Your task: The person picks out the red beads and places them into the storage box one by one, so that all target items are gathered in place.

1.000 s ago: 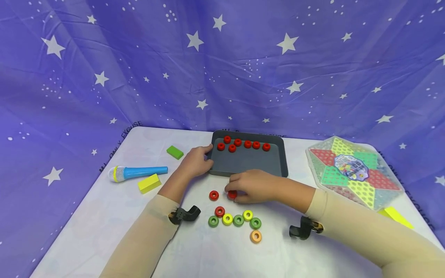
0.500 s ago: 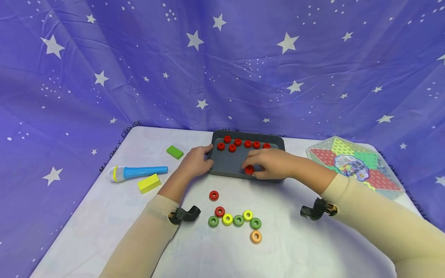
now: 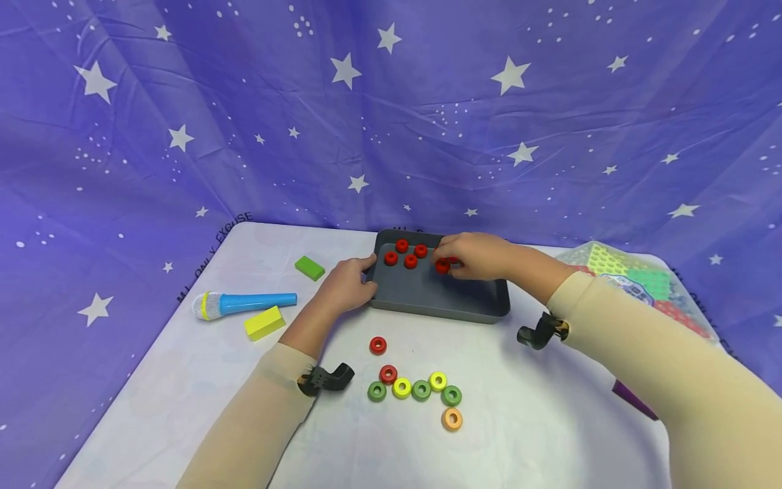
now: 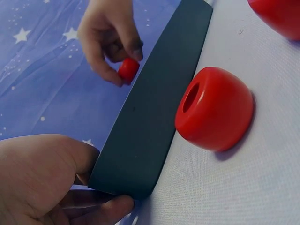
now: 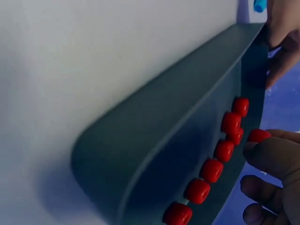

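At the left side of the dark grey tray (image 3: pixel 436 299), my left hand (image 3: pixel 345 285) grips the wall, thumb and fingers around its corner in the left wrist view. My right hand (image 3: pixel 482 257) is over the back part of the tray and pinches a red ring bead (image 5: pixel 259 135) between thumb and fingers. Several red beads (image 5: pixel 211 170) form a row inside the tray; the hand hides some of them in the head view. On the white cloth in front, one loose red bead (image 3: pixel 378 346) lies close to the tray, also large in the left wrist view.
Several red, green, yellow and orange rings (image 3: pixel 421 390) lie nearer the front. To the left are a blue toy microphone (image 3: pixel 256 303), a yellow block (image 3: pixel 265 323) and a green block (image 3: pixel 309 267). A star-patterned game board (image 3: pixel 656 282) is partly behind my right sleeve.
My right hand picked a red bead up from the cloth and carried it over the tray's front wall toward the row at the back. The left hand stays on the tray.
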Demonstrator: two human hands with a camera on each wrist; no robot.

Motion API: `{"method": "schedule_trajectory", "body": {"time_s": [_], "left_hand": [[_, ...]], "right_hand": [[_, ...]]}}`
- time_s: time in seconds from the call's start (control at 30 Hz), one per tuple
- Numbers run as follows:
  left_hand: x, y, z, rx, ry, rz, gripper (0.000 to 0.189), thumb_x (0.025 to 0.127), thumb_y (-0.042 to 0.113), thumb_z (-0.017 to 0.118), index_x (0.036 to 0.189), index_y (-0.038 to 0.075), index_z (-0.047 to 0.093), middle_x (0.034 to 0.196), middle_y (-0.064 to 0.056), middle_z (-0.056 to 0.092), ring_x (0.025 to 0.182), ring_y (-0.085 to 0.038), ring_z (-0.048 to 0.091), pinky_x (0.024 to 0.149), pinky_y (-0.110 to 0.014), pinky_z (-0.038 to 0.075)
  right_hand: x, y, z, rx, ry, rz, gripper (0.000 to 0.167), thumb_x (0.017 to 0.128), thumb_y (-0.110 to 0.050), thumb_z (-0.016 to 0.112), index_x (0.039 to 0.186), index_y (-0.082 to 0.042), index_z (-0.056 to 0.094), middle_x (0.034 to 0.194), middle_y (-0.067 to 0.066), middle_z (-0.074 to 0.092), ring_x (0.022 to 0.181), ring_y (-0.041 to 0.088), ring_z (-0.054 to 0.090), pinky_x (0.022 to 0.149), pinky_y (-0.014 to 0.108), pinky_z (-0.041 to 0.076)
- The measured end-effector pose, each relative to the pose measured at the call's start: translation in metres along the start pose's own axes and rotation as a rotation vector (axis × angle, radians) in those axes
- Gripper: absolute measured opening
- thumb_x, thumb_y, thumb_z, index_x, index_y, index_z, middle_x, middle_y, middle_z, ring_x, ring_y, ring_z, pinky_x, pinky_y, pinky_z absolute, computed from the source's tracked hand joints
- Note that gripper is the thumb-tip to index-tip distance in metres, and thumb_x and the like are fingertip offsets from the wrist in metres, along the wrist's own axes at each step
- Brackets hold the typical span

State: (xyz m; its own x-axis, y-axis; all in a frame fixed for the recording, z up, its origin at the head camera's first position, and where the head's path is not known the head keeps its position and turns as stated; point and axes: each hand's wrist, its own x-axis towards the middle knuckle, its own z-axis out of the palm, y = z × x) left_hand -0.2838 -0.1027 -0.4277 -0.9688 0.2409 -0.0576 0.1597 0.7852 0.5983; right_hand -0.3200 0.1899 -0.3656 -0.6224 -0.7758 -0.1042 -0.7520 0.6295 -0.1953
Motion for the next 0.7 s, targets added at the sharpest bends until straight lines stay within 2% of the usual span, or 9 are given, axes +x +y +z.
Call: {"method": "schedule_trajectory", "body": {"time_s": [0.1,0.33,0.5,0.6,0.7], "left_hand": [[0.001,0.000,0.001,0.004,0.001,0.000,0.067,0.088,0.017,0.062,0.153,0.014,0.047,0.141,-0.012,0.061,0.069,-0.022,0.053,0.059,-0.034,0.043],[0.002,0.002,0.000,0.009,0.001,0.001,0.067,0.088,0.018,0.062,0.153,0.014,0.047,0.139,-0.012,0.062,0.072,-0.022,0.053,0.061,-0.034,0.043],[0.001,0.002,-0.001,0.010,0.005,0.000,0.067,0.088,0.017,0.063,0.152,0.014,0.048,0.137,-0.012,0.063,0.076,-0.022,0.055,0.061,-0.034,0.043],[0.000,0.001,-0.001,0.011,0.002,-0.005,0.067,0.087,0.017,0.063,0.153,0.014,0.047,0.127,-0.013,0.067,0.073,-0.022,0.053,0.059,-0.034,0.042],[0.001,0.001,-0.001,0.009,-0.002,-0.007,0.068,0.087,0.017,0.062,0.153,0.014,0.047,0.115,-0.011,0.068,0.068,-0.021,0.050,0.057,-0.034,0.041]], "right_hand": [[0.007,0.004,-0.002,-0.036,-0.001,-0.010,0.036,0.089,-0.008,0.073,0.125,-0.014,0.072,0.118,0.002,0.067,0.101,0.021,0.063,0.091,0.043,0.054],[0.024,0.008,-0.009,-0.112,-0.048,-0.026,0.034,0.088,-0.009,0.074,0.122,-0.013,0.073,0.108,0.002,0.068,0.091,0.021,0.063,0.083,0.041,0.054],[0.038,0.012,-0.009,-0.149,-0.100,0.000,0.037,0.087,-0.012,0.076,0.124,-0.016,0.072,0.111,0.001,0.070,0.093,0.021,0.063,0.086,0.042,0.054],[0.045,0.014,-0.005,-0.143,-0.137,0.007,0.035,0.088,-0.014,0.076,0.123,-0.017,0.071,0.107,-0.002,0.070,0.090,0.021,0.060,0.084,0.041,0.053],[0.048,0.015,-0.001,-0.145,-0.157,-0.003,0.026,0.088,-0.016,0.076,0.114,-0.018,0.072,0.094,-0.003,0.065,0.082,0.020,0.056,0.076,0.038,0.050]]}}
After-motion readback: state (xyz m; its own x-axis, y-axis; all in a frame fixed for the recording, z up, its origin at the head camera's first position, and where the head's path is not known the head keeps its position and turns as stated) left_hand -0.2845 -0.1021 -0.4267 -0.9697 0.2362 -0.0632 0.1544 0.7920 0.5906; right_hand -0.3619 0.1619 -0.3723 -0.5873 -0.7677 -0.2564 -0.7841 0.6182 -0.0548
